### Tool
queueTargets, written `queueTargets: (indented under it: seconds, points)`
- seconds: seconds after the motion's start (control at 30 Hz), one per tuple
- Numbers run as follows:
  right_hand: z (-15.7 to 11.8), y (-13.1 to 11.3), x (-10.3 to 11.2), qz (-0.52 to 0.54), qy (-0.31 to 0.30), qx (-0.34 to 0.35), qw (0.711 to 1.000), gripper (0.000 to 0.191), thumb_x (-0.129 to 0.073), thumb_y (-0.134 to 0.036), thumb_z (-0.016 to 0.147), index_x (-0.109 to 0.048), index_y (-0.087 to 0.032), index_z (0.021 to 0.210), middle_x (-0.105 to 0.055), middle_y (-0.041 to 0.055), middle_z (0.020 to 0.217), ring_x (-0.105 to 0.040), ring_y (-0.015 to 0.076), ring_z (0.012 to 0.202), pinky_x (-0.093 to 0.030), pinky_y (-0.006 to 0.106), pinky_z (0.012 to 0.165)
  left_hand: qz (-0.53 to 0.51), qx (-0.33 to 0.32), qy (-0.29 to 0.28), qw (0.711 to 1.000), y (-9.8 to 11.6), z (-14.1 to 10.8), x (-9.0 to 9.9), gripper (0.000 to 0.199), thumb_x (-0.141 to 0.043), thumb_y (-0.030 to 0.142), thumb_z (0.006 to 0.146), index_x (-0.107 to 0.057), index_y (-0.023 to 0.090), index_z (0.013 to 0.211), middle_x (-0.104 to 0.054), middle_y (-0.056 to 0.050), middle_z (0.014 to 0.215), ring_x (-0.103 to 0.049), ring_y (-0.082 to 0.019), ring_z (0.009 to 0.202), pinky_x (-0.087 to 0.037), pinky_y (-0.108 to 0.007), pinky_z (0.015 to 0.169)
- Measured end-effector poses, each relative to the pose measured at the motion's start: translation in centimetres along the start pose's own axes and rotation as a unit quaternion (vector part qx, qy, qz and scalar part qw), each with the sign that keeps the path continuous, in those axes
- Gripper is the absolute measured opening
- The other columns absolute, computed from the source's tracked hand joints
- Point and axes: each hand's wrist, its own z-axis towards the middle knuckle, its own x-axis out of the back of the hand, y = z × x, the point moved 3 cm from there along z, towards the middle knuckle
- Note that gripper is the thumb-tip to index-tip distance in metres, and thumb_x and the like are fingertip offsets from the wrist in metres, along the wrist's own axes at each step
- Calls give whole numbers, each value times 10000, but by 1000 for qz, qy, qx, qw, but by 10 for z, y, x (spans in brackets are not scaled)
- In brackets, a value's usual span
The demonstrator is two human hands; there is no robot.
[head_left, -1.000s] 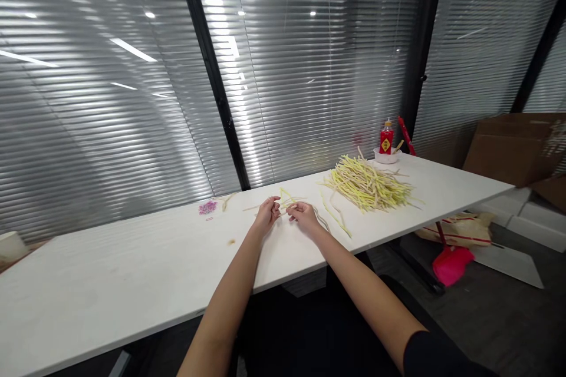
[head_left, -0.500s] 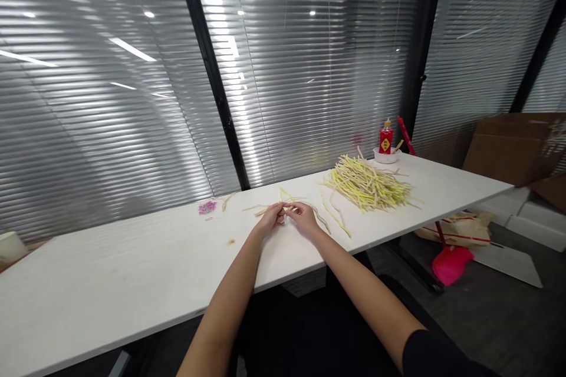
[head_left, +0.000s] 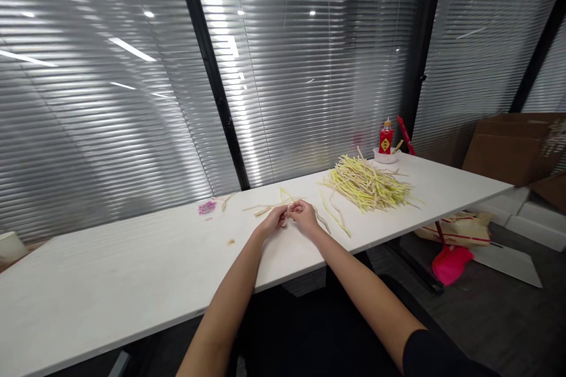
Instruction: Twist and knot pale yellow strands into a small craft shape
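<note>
White counter [head_left: 132, 283] runs left to right. Small pink bits [head_left: 207, 207] lie near its far edge. At mid-counter the left hand [head_left: 275, 221] and right hand [head_left: 304, 216] meet, each grip pinched narrow on a few pale stalks [head_left: 269, 210], seemingly gathering them. Toward the right corner sits a yellow-green stalk pile [head_left: 369, 184], within reach.

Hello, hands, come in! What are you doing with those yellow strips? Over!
Left hand and right hand together, pinching a few pale strips on the white table. Big yellow pile sits to the right, untouched. Nothing between hands and pile.
</note>
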Motion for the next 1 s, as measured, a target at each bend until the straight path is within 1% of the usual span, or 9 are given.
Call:
queueTargets:
  seconds: [0.13,0.27,0.37,0.53,0.63,0.8,0.87,1.0]
  points:
    - [0,1,0,0,7,-7,1000,314,-761,-268,533,-513,-166,694,-558,-30,610,-483,88,506,-374,209,478,5,-1,-12,1000,-2,0,1,309,-466,444,780,-426,161,663,-328,42,530,-310,-67,429,-264,-227,452]
    - [0,2,0,-3,20,-20,1000,326,-760,-289,527,-505,-167,689,-545,-36,585,-458,82,472,-361,203,441,33,-8,-7,999,3,-4,-2,323,-476,450,776,-436,155,650,-313,42,524,-272,-63,432,-218,-231,446]
    - [0,3,1,-25,28,-22,999,316,-749,-299,536,-505,-171,691,-542,-35,584,-452,85,464,-357,198,414,44,-14,-5,999,8,-7,-5,341,-491,462,768,-436,153,634,-308,40,530,-244,-62,442,-190,-237,446]
    - [-2,-1,3,-77,32,11,996,225,-691,-274,586,-519,-172,689,-574,-17,628,-474,93,485,-391,201,432,65,-18,-7,998,13,-10,-11,371,-541,506,747,-514,138,709,-333,34,552,-248,-66,461,-175,-244,460]
    - [-4,-3,3,-100,26,32,994,163,-651,-257,612,-534,-172,686,-583,-11,616,-496,104,501,-403,205,461,87,-20,-9,996,12,-10,-11,399,-576,528,727,-497,140,676,-331,34,556,-258,-67,474,-151,-247,467]
    - [-5,-6,3,-122,24,47,991,117,-610,-243,623,-533,-175,679,-590,-9,602,-526,121,531,-412,218,518,100,-26,-15,995,2,-4,-4,411,-575,525,742,-444,153,625,-308,44,528,-253,-65,468,-151,-248,477]
    - [-7,-9,4,-172,40,64,982,126,-608,-274,639,-531,-180,672,-584,-14,595,-524,125,542,-394,221,528,106,-28,-13,994,-1,-2,-2,404,-565,524,752,-454,154,634,-307,46,518,-253,-66,464,-156,-247,477]
    - [-11,-16,8,-292,77,89,949,197,-628,-327,643,-489,-191,619,-532,-40,552,-475,112,524,-322,217,507,113,-29,-2,993,1,-3,-3,390,-559,528,753,-511,146,694,-306,49,519,-246,-67,463,-175,-241,472]
